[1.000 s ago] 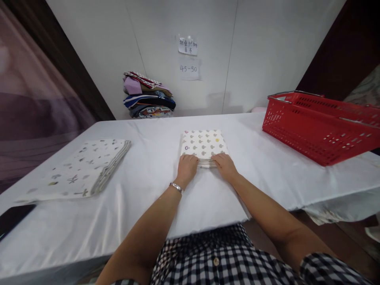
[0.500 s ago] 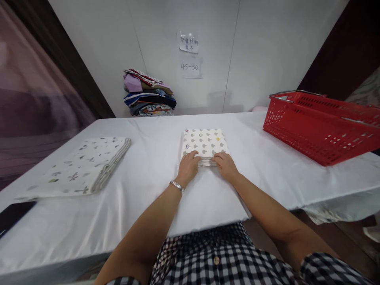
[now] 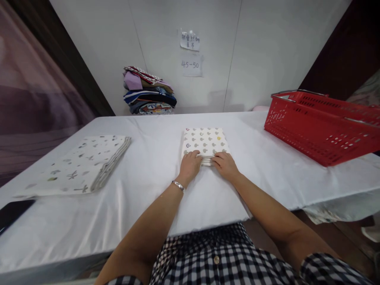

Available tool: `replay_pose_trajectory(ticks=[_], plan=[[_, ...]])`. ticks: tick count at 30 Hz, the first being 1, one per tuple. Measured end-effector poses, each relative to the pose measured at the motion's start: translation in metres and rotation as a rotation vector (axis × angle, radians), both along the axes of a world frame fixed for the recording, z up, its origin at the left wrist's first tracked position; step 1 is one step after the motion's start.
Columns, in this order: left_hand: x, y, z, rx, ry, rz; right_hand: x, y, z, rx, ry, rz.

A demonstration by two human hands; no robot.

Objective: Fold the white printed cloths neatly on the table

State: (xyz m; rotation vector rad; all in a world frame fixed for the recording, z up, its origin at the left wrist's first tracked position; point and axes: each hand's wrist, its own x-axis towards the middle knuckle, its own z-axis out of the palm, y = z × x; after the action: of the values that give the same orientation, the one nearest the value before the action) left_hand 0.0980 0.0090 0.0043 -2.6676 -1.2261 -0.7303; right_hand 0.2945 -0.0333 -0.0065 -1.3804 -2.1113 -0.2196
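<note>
**Desk:** Where was the folded cloth (image 3: 205,141) when this was taken?

**Photographer:** Flat on the white table (image 3: 154,166), straight out in front of the person, about midway across. It was a small spotted bundle, and its near edge showed stacked layers facing the body.

**Desk:** And the hands?

**Photographer:** Both were at that near edge. The left hand (image 3: 189,167) lay on the near left corner, the right hand (image 3: 226,166) on the near right corner. Fingers rested flat on the top layer, pressing rather than clenched; whether the thumbs were tucked under the edge could not be told.

**Desk:** Which way did it lie from them?

**Photographer:** Directly beyond the fingertips, running away from the body toward the wall. Its long side looked to run the same way, though only slightly. Neither hand was nearer; they were evenly placed.

**Desk:** Anything else?

**Photographer:** A larger folded cloth (image 3: 80,166) lay well off to the left, a red basket (image 3: 320,126) to the right, and a clothes pile (image 3: 148,93) stood by the wall.
</note>
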Motion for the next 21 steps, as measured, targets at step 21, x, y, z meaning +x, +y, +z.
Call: replay_pose_trajectory(ticks=[21], plan=[[-0.0063, -0.0028, 0.0060, -0.006, -0.031, -0.056, 0.0002, -0.0021, 0.0026, -0.046, 0.031, 0.003]])
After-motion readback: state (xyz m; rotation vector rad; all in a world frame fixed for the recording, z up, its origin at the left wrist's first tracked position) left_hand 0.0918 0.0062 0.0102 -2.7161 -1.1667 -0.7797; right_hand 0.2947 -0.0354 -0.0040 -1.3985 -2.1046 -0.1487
